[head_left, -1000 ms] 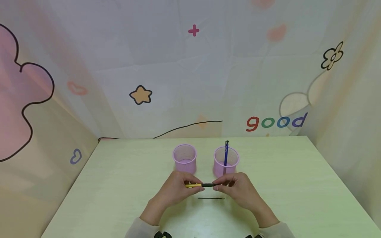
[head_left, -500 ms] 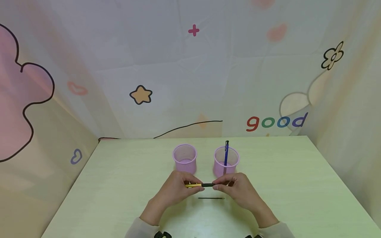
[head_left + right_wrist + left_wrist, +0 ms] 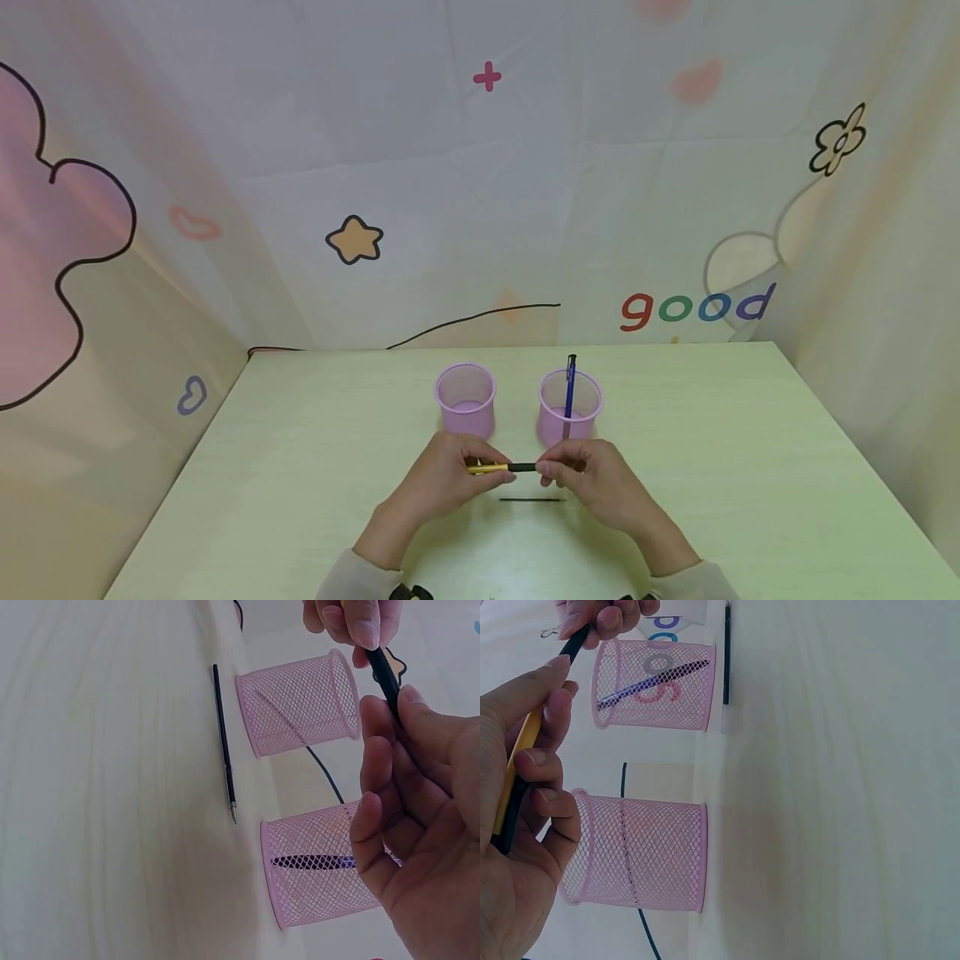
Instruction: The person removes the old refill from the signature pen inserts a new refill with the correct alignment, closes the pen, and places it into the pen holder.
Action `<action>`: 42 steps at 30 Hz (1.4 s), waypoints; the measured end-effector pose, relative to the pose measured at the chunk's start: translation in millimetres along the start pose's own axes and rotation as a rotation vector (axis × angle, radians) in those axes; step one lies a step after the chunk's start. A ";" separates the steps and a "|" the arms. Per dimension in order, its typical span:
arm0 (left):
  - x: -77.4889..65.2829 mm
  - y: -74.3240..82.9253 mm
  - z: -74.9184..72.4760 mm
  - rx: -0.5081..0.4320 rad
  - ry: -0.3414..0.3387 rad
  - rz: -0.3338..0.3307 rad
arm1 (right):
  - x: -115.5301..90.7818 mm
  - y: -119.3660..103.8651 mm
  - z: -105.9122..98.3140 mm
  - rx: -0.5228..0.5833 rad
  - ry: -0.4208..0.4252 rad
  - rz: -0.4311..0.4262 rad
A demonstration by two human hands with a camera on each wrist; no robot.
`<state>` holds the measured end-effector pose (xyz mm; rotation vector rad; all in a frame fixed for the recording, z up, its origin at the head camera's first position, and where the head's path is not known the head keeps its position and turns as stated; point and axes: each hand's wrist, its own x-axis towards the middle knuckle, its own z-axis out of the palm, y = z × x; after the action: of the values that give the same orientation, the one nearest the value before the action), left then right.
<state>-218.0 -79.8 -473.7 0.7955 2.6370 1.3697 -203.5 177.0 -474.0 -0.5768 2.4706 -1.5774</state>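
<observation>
Both hands hold one yellow pen [image 3: 489,469] level above the table. My left hand [image 3: 448,475] grips the yellow barrel, its black clip showing along the palm side in the left wrist view. With thumb and forefinger my right hand [image 3: 596,479] pinches the pen's black grip section [image 3: 385,679] at its tip end. On the table below lies a thin black pen refill [image 3: 224,742] with a metal point. Behind the hands stand two pink mesh pen cups. The left cup [image 3: 466,404] holds nothing; a blue pen [image 3: 570,392] leans in the right cup [image 3: 551,425].
The pale wooden table [image 3: 300,467] runs back to a printed cloth [image 3: 420,167] that hangs behind it and along both sides. The two cups stand a short gap apart, just beyond the hands.
My right hand's fingers have shifted slightly along the pen's grip section and curled a little more. The left hand, the cups and the refill have stayed put.
</observation>
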 end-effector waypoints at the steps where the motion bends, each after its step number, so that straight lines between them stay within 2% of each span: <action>1: -0.1 0.0 0.1 0.001 0.000 0.000 | -0.1 0.3 0.0 -0.002 -0.004 0.003; 23: 1.3 4.8 1.8 0.010 0.006 0.032 | 0.8 0.2 3.0 -0.015 -0.053 -0.025; 36: 3.5 3.3 -1.8 0.010 0.005 0.014 | 2.6 -0.5 1.0 -0.062 -0.007 -0.003; 42: 2.4 2.0 -2.5 -0.016 -0.006 -0.005 | 0.5 1.2 -0.4 -0.099 0.038 -0.029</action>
<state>-220.0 -79.6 -470.2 0.7887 2.6182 1.3839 -204.4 177.6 -474.9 -0.6056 2.5917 -1.4969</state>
